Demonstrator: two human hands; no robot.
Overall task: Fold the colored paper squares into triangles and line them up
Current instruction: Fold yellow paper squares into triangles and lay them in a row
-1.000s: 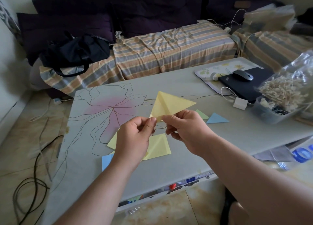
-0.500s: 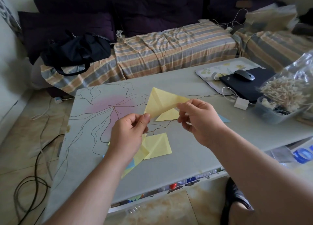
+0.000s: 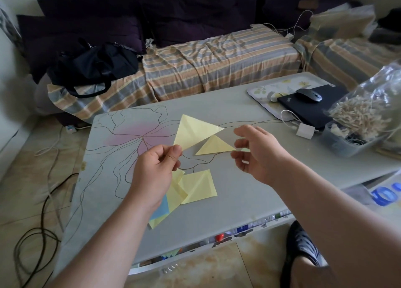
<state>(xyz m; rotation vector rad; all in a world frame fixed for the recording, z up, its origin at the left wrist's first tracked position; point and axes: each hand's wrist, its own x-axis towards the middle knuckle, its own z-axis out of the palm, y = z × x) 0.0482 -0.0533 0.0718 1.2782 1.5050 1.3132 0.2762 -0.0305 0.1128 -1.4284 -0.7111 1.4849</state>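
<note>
This is someone's living room, a lived-in home rather than any workplace. A dark purple sofa (image 3: 152,16) runs along the wall behind the desk (image 3: 249,190), its seat draped with a rumpled striped cover (image 3: 206,64), and a black bag (image 3: 93,66) is slumped on the cover toward the sofa's left end. The desk itself is a low table with a flower drawn across its top. At its right end sit a floral tray (image 3: 260,90), a closed laptop (image 3: 310,109) with a mouse (image 3: 309,95) on it, a white charger (image 3: 304,131) and a clear bag of small wooden pieces (image 3: 364,114). Left of the desk, cables (image 3: 36,233) trail over a tiled floor (image 3: 21,179).
</note>
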